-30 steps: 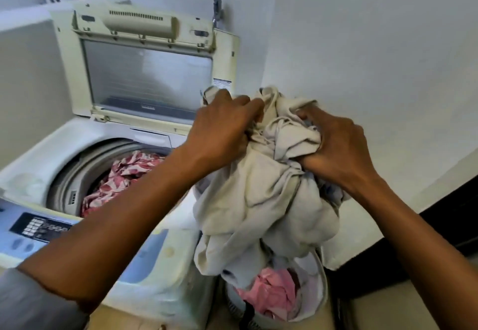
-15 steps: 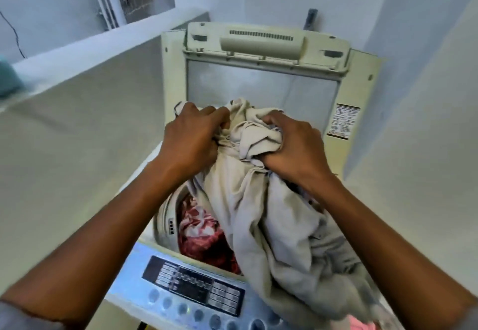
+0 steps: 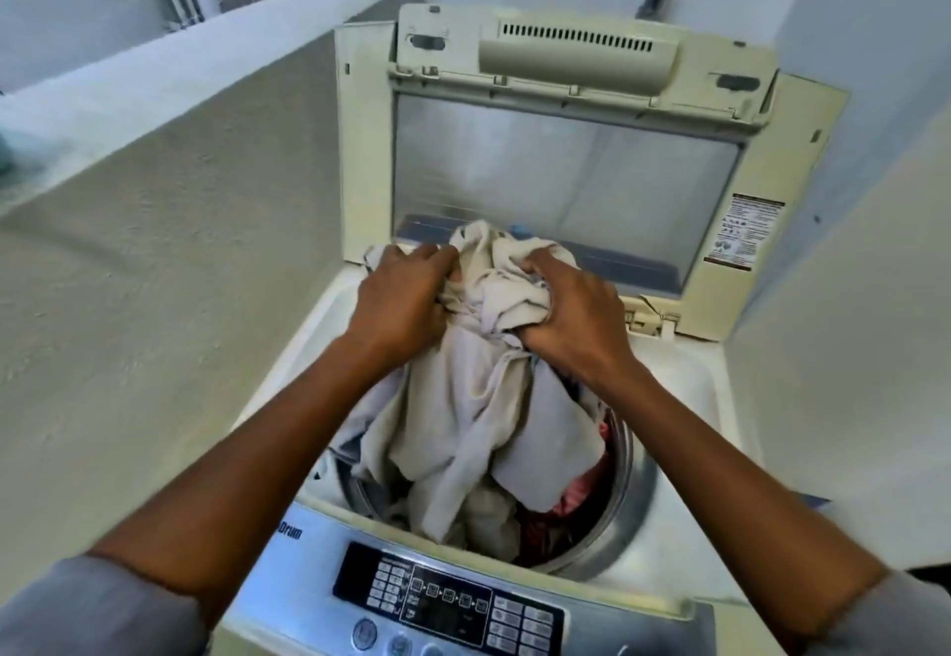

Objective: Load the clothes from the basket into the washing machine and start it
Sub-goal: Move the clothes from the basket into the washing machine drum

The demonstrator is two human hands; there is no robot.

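Note:
A bundle of cream and pale grey clothes [image 3: 478, 398] hangs over the open drum [image 3: 625, 506] of the top-loading washing machine [image 3: 689, 398]. My left hand [image 3: 399, 303] grips the bundle's top on its left side. My right hand [image 3: 571, 318] grips it on the right side. The lower folds of the bundle dip inside the drum. Pink and red patterned clothes [image 3: 581, 491] lie deeper in the drum, mostly hidden. The basket is out of view.
The machine's lid [image 3: 566, 166] stands upright at the back. Its control panel [image 3: 447, 599] with buttons lies at the front edge. A rough grey wall [image 3: 154, 269] closes in the left side and a white wall [image 3: 849, 295] the right.
Both hands have carried the bundle from above the basket leftwards to over the drum and lowered it, so that its bottom folds are now inside.

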